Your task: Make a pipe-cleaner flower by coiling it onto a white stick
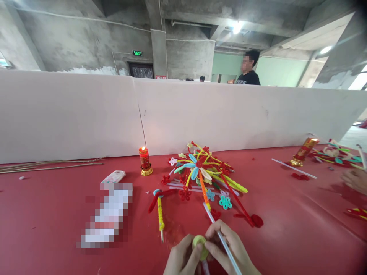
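Close to the camera, my left hand (182, 256) is closed on a small round yellow-green roll (200, 244) that looks like tape, its thumb on the front. A pale piece hangs under the roll; what it is I cannot make out. My right hand (229, 244) touches the roll's right side with its fingertips and also holds a long whitish glue stick (233, 263), which slants up and left between thumb and fingers. The stick's tip overlaps the lower end of an orange and yellow stem (204, 191), topped by a blue and cream pipe-cleaner flower (197, 165).
A lit red candle (144, 157) stands behind a yellow pipe-cleaner stem (160, 214). Another candle (305, 151) leans at right, near another person's hand (355, 179). Thin sticks (51, 167) lie far left. A white partition (200, 118) borders the red table (137, 259).
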Tool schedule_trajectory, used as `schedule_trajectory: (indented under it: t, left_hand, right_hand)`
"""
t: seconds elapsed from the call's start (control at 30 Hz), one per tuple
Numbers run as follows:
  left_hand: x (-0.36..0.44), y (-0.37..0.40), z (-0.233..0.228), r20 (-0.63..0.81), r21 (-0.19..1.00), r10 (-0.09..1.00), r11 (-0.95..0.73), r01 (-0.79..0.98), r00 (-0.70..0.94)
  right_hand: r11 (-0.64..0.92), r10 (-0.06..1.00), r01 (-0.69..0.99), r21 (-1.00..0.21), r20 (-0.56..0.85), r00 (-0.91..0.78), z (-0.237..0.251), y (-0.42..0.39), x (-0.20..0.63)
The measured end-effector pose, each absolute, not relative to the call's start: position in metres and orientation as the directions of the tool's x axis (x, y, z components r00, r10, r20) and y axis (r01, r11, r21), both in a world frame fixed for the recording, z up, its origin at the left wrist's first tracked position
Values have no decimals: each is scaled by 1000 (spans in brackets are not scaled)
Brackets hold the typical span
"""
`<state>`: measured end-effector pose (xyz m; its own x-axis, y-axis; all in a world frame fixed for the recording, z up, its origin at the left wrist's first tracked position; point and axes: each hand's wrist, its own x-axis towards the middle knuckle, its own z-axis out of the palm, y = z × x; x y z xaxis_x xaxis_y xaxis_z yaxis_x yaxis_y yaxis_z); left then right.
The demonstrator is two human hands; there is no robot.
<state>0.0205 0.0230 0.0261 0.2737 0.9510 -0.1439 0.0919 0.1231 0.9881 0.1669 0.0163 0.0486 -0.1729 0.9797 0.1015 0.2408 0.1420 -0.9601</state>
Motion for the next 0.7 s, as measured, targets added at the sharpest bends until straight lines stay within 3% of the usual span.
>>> schedule_trajectory:
  t: [0.7]
  left_hand:
    - [19, 21, 48, -239, 962, 917, 269, -52, 320]
  right_hand:
    - [189, 971, 240, -952, 145, -188, 50, 12, 166]
